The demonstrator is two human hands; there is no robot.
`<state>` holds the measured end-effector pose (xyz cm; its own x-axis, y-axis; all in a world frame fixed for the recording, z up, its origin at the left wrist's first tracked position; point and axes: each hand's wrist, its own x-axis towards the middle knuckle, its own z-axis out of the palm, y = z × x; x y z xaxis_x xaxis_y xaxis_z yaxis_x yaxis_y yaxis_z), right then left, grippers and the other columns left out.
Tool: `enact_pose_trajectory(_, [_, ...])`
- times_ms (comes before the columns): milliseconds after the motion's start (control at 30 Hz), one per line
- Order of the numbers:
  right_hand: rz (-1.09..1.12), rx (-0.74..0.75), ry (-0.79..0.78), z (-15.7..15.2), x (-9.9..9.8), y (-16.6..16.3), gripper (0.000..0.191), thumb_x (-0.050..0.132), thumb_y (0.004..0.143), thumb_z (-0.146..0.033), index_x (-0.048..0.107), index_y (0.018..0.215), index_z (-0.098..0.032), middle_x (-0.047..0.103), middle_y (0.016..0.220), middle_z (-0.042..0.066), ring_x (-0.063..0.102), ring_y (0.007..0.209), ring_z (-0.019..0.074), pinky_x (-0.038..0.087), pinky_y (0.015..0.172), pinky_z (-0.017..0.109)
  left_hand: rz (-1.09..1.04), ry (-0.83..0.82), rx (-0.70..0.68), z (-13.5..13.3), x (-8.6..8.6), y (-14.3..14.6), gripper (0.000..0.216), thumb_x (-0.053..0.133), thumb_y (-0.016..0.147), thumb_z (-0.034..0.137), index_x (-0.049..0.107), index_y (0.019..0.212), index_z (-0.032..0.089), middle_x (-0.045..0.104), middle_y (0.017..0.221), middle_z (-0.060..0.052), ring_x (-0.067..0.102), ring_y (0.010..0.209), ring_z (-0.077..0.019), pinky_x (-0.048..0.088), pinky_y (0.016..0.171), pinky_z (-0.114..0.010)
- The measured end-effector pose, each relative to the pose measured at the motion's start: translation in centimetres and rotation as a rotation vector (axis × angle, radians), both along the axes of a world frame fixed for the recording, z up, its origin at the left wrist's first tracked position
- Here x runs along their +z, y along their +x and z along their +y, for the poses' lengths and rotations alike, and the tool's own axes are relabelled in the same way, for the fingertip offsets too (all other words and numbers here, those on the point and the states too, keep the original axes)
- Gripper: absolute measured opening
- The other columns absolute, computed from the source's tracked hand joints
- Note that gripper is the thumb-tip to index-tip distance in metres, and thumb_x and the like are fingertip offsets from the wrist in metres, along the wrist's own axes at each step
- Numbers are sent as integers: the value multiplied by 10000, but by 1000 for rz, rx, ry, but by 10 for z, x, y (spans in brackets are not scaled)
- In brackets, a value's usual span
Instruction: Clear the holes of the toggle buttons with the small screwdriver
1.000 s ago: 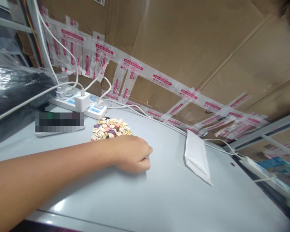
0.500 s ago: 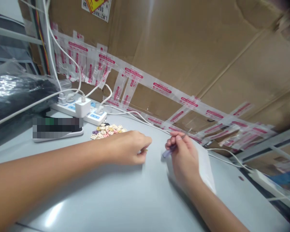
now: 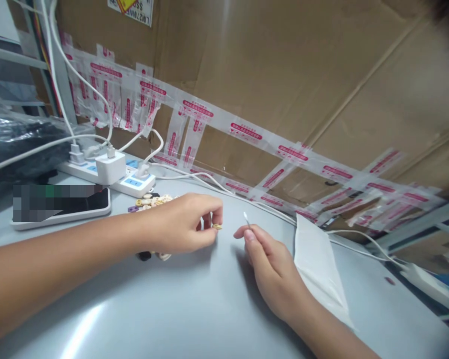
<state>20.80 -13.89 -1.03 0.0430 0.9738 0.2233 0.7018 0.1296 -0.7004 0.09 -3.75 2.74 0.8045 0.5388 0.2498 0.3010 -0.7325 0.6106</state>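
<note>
My left hand [image 3: 179, 224] hides most of the bead pile [image 3: 151, 200] and pinches one small yellowish bead [image 3: 217, 227] just above the smooth grey worktop [image 3: 194, 309]. My right hand [image 3: 269, 259] grips a thin white-tipped stick [image 3: 246, 218] (lower part hidden), beside a flat white pouch [image 3: 318, 264].

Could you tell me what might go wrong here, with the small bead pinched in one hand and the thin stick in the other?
1. The left hand pinches a tiny yellow bead only at the fingertips; it could slip and roll across the smooth table.
2. The left wrist lies over the bead pile; a shift might scatter beads.
3. The right hand holds a thin stick by its end, apart from the bead; lining them up may miss.
</note>
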Motion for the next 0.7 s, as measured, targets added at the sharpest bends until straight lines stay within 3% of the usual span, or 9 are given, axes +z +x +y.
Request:
enact_pose_trajectory(100, [-172,96,-33,-7,14,-6,376,303,1047,-417,577,897,-207,537,691,-16,496,644,142,355,628,280,-3,-184,46,-3,2,2,79,570,800,239,574,867,196,645,798,2,580,696,-140,433,608,-258])
enact_pose_trajectory(200, [-202,141,-90,-11,21,-10,384,290,1050,-399,519,806,-209,531,678,-15,487,633,144,341,618,287,-66,-316,33,-4,1,5,107,586,820,279,558,870,190,630,759,5,563,672,-133,441,609,-264])
enact_pose_trajectory(500, [-78,139,-181,-12,19,-14,406,302,1045,-446,449,750,-209,397,629,-47,381,601,124,296,586,276,-142,-416,-59,0,-4,6,104,598,833,249,577,910,182,621,811,4,572,704,-123,469,642,-268])
enact_pose_trajectory(700, [-30,160,-244,-15,24,-15,412,304,1044,-454,561,839,-204,367,628,-49,364,601,122,297,579,267,-197,-560,-67,-2,-8,8,103,607,803,195,555,891,185,691,810,-8,652,706,-138,518,668,-294])
